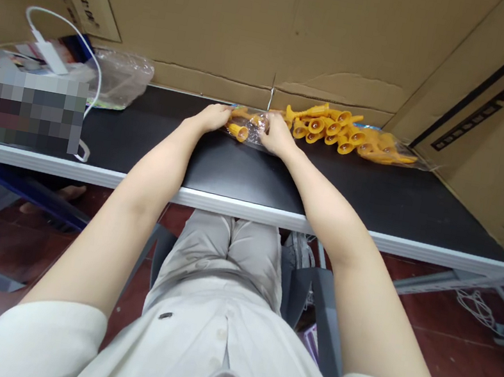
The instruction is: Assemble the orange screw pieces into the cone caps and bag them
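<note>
A clear plastic bag (256,131) lies on the table with a few yellow trumpet-shaped plastic pieces in or under it. One flared yellow piece (237,132) points toward me beside my left hand (214,118). That hand's fingers are closed on the bag's left side. On the bag's right side, my right hand (278,133) grips the crinkled film, its fingertips partly hidden. Just right of it is a pile of yellow trumpet-shaped pieces (331,128), their flared ends mostly facing me. More of them sit under clear film at the pile's right end.
Tall cardboard (224,14) walls off the back and right of the black table (245,174). At left are a white cable (100,74), a white plug-like block (51,56) and a clear plastic wrapper (127,79). A blurred patch covers the left corner.
</note>
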Available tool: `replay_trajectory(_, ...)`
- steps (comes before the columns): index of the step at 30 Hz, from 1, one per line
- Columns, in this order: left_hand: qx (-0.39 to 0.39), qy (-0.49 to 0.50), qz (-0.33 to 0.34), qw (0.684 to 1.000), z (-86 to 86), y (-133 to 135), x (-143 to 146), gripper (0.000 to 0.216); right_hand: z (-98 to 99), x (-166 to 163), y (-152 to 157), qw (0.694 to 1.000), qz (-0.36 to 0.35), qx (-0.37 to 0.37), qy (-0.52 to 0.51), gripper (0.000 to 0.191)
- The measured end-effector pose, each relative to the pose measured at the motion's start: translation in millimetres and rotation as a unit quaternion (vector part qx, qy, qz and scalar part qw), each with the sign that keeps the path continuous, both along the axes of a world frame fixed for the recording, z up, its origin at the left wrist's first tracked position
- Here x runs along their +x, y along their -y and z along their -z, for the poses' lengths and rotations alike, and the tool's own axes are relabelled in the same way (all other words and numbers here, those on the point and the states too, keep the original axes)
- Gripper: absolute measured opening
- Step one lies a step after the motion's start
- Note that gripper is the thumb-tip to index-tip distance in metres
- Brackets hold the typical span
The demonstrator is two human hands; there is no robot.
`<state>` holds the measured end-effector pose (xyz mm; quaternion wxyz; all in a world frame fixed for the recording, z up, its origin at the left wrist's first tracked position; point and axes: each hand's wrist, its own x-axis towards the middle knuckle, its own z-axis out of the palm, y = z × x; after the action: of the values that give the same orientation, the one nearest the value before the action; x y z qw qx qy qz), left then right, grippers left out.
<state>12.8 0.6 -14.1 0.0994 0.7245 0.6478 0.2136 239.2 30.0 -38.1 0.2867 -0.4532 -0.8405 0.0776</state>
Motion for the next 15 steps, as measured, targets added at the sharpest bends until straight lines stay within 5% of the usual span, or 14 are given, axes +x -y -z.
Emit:
replay_trajectory(5, -0.006, 0.004, -0.023, 1.000, -0.2, -0.5, 1.4, 0.068, -19.9, -6.5, 27.9, 0.997, -0.011, -0.070, -0.025, 0.021)
replay_trajectory(9, -0.008, 0.005, -0.029, 1.000, -2.5, 0.5, 2.5, 0.067, -20.7, -10.5, 36.9, 0.981, -0.086, -0.153, -0.082, 0.022)
replay_trajectory(15, 0.007, -0.019, -0.011, 1.000, -6.8, 1.0, 2.8, 0.069, -17.7, -17.7, 36.5, 0.977, -0.101, -0.151, -0.108, 0.018)
